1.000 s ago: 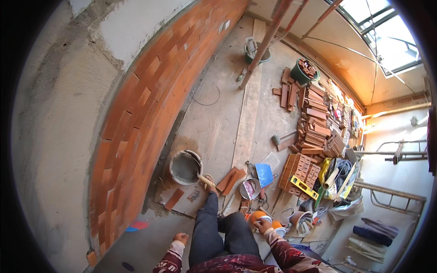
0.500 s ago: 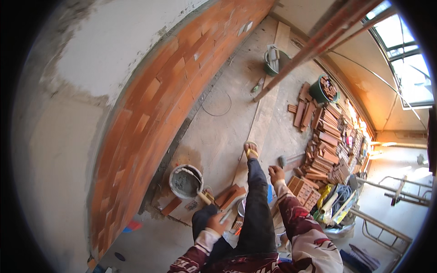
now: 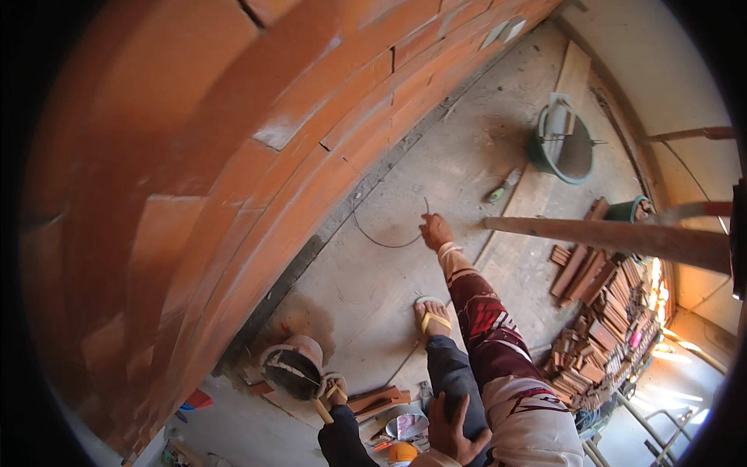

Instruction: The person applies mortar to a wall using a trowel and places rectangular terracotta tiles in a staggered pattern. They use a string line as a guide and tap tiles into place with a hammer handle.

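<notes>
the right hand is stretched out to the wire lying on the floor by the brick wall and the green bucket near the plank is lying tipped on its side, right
Not quite. In the head view the green bucket stands upright, mouth up, not tipped over. The rest holds: the right hand reaches the wire on the floor beside the brick wall.

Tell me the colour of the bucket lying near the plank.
Green bucket, seen best in the head view.

A dusty concrete floor (image 3: 467, 156) runs along the foot of a brick wall (image 3: 233, 194). On it lie a loop of wire (image 3: 389, 237), a green-handled tool (image 3: 502, 187), a long plank (image 3: 545, 156), a green tub (image 3: 564, 148), a mortar bucket (image 3: 292, 370) and stacked bricks (image 3: 607, 311) on the right.
</notes>
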Available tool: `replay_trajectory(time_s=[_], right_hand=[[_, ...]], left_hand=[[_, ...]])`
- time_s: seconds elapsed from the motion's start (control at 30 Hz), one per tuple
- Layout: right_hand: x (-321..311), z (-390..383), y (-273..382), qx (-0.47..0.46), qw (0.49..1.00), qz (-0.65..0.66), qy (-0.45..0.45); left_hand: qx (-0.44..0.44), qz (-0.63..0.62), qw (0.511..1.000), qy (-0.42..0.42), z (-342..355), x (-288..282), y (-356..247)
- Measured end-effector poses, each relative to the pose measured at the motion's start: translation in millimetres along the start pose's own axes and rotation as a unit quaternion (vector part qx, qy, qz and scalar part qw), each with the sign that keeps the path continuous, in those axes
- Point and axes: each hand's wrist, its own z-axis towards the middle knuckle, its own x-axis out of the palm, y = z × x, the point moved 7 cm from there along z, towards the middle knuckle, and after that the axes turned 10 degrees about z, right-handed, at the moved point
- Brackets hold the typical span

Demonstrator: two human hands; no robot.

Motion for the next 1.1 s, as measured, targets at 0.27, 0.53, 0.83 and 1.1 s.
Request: replay_trajectory(time_s=[0.27, 0.53, 0.83, 1.1], right_hand=[[21.3, 103.3, -7.4, -0.036, 0.994, -0.036, -0.096], [25.3, 56.2, -22.6, -0.122, 0.984, 0.062, -0.110], [17.6, -167.9, 4.0, 0.052, 0.966, -0.112, 0.227], [-91.3, -233.3, 99.2, 0.041, 0.950, -0.160, 0.263]], left_hand=[[-0.038, -0.022, 0.999, -0.030, 61.5, -13.8, 14.3], [-0.019, -0.028, 0.998, -0.053, 52.2, -2.5, -4.4], [-0.082, 0.100, 0.992, -0.008, 24.9, 12.2, -12.8], [-0.087, 0.061, 0.994, -0.022, 0.5, -25.8, 21.3]])
